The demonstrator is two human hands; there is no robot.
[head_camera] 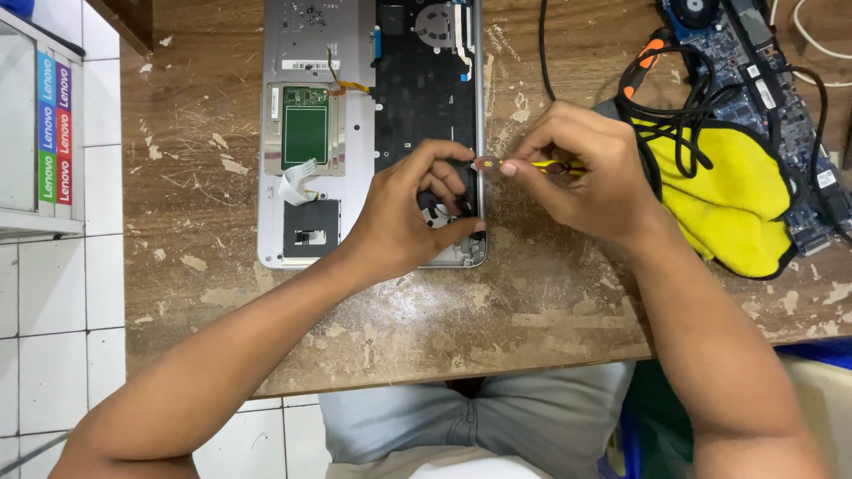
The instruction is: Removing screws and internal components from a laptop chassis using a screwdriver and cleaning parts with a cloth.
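Note:
An opened silver laptop base (284, 160) lies on the worn wooden table (461, 310), its green touchpad board (305, 135) and black inner panel (422, 98) exposed. My left hand (413, 208) rests on the laptop's near right corner, with the fingers curled over a small part there that is mostly hidden. My right hand (581, 173) pinches a small yellow-handled screwdriver (532, 166) at the laptop's right edge. Its tip points left toward the fingers of my left hand.
A yellow cloth (728, 204) with black cables (701, 98) on it lies to the right. A blue circuit board (781, 98) sits at the far right. A white ribbon cable (297, 177) hangs below the green board. White tiled floor and a shelf (40, 124) are on the left.

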